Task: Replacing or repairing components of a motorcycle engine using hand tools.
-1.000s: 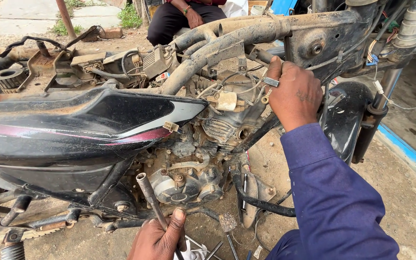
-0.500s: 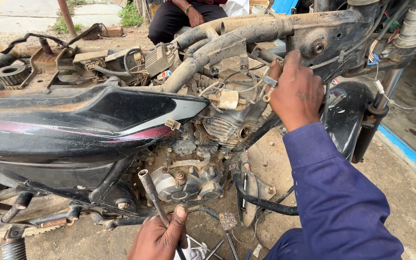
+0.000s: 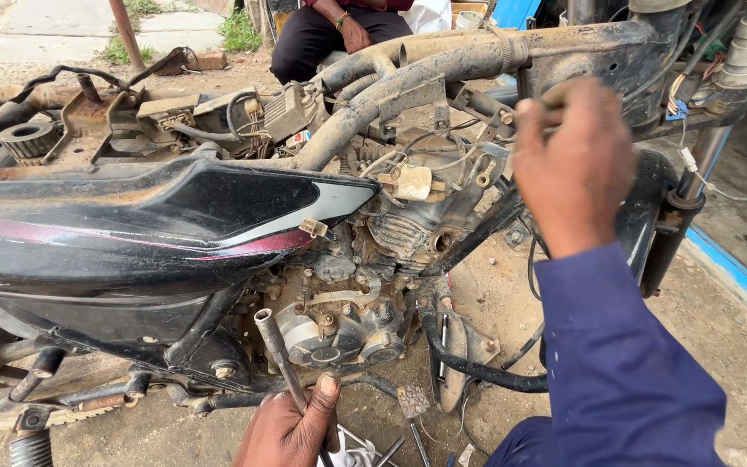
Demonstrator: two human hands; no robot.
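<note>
Left hand (image 3: pixel 291 425) grip closed on socket wrench (image 3: pixel 280 359) below engine (image 3: pixel 347 311) — right hand (image 3: pixel 574 164) blurred, grip unclear.

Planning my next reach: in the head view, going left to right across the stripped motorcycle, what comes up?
Black side panel → left hand gripping the socket wrench → engine → right hand, blurred, at the frame → front fork tube.

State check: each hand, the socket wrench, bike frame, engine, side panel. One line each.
left hand: gripped around the socket wrench
socket wrench: held tilted, open socket end up, beside the engine
right hand: raised at the frame, blurred; grip unclear
frame: muddy, stripped bare
engine: exposed, dirty
black side panel: mounted, dusty
</note>
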